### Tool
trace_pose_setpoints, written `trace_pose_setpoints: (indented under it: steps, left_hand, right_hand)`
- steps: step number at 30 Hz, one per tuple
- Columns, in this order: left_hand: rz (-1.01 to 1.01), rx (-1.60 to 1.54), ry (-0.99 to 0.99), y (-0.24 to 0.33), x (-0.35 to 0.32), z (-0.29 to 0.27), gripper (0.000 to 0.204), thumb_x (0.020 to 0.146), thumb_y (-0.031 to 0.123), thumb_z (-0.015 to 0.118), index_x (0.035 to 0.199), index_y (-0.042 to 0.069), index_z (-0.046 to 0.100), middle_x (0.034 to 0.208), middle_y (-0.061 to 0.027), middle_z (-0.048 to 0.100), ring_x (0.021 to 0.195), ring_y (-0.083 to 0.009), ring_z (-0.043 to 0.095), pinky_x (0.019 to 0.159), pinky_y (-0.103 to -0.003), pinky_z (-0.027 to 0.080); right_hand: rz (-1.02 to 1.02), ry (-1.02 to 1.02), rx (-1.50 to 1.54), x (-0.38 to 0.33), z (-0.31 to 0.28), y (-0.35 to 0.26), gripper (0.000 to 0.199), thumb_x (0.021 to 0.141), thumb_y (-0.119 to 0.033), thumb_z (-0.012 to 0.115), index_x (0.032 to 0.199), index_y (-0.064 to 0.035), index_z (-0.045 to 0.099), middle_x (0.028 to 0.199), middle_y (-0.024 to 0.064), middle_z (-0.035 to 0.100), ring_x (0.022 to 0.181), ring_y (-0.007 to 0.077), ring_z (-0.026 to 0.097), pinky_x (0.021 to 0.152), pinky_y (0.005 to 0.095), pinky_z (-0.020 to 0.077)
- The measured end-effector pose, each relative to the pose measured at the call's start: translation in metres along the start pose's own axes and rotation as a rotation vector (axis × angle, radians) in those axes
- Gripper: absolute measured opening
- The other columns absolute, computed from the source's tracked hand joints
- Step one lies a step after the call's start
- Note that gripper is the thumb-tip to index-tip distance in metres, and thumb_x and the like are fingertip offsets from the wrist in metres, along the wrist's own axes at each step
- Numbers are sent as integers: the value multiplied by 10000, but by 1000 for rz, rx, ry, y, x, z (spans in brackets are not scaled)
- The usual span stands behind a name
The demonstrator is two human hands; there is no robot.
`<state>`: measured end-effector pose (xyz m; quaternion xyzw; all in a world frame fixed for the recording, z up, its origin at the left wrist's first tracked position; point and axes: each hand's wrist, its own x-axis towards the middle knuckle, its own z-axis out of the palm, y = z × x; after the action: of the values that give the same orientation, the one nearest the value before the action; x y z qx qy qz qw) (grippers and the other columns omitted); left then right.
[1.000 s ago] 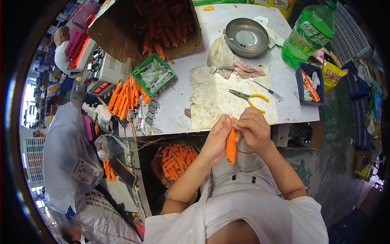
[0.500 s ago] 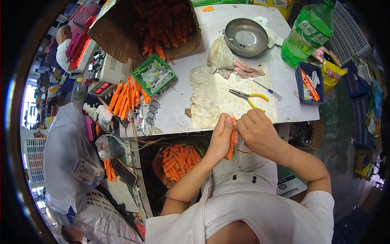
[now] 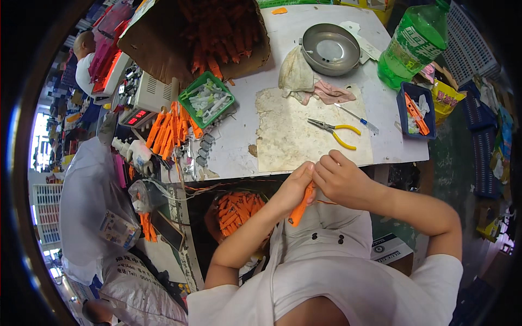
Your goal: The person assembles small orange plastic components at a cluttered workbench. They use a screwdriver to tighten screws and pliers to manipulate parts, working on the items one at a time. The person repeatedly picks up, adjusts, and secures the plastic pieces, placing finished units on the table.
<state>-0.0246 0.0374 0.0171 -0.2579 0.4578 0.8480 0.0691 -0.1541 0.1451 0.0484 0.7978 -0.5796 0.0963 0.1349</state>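
My left hand (image 3: pixel 293 187) and my right hand (image 3: pixel 340 179) meet just in front of the table's near edge. Both hold one long orange plastic part (image 3: pixel 300 207), which hangs down between them over my lap. The left hand grips its upper middle and the right hand's fingers close on its top end. Yellow-handled pliers (image 3: pixel 336 130) lie on a worn brown mat (image 3: pixel 296 136) just beyond my hands.
A bin of orange parts (image 3: pixel 235 209) sits under the table. On the white table (image 3: pixel 255 103) are a green tray (image 3: pixel 207 100), a row of orange parts (image 3: pixel 167 130), a metal bowl (image 3: pixel 330 49), a green bottle (image 3: pixel 410 46), a blue tray (image 3: pixel 416 111), a rag (image 3: pixel 312 87) and a cardboard box (image 3: pixel 201 32).
Both hands with the orange part have stayed at the table edge, shifting slightly; the part now hangs more to the left under my left hand.
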Motion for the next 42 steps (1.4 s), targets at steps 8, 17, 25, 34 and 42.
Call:
trace_pose_setpoints:
  steps: [8, 17, 25, 34, 42]
  left_hand:
    - [482, 361, 170, 10, 5, -16, 362, 994, 392, 300, 887, 67, 418, 695, -32, 471, 488, -102, 407, 477, -218, 346]
    - [732, 844, 262, 13, -8, -10, 342, 990, 337, 319, 884, 23, 406, 696, -118, 505, 577, -239, 542, 543, -339, 429]
    - [644, 944, 376, 3, -16, -6, 310, 983, 306, 340, 886, 17, 395, 735, -186, 533, 651, -384, 574, 548, -422, 441]
    - [644, 1043, 459, -4, -16, -3, 277, 975, 288, 359, 914, 20, 389, 756, -221, 504, 639, -434, 524, 545, -461, 418]
    - [392, -347, 211, -13, -13, -12, 368, 983, 415, 325, 963, 67, 444, 814, -66, 512, 554, -157, 504, 516, -309, 440]
  right_hand:
    - [395, 29, 753, 12, 2, 18, 185, 811, -204, 589, 781, -22, 604, 682, 33, 539, 675, 168, 500, 641, 301, 401]
    - [961, -298, 2032, 10, 9, 6, 210, 908, -185, 555, 820, -12, 635, 651, -6, 564, 535, 55, 444, 500, 209, 365]
    - [976, -80, 1396, 15, 10, -22, 166, 824, -107, 586, 704, 8, 597, 621, 61, 595, 504, 130, 499, 497, 288, 400]
    - [744, 195, 631, 10, 27, -41, 57, 759, -84, 601, 773, -29, 601, 722, 101, 619, 667, 282, 577, 567, 383, 448]
    - [1231, 495, 1006, -57, 42, -59, 204, 927, -220, 509, 844, -57, 600, 625, -8, 481, 576, 57, 413, 522, 250, 346]
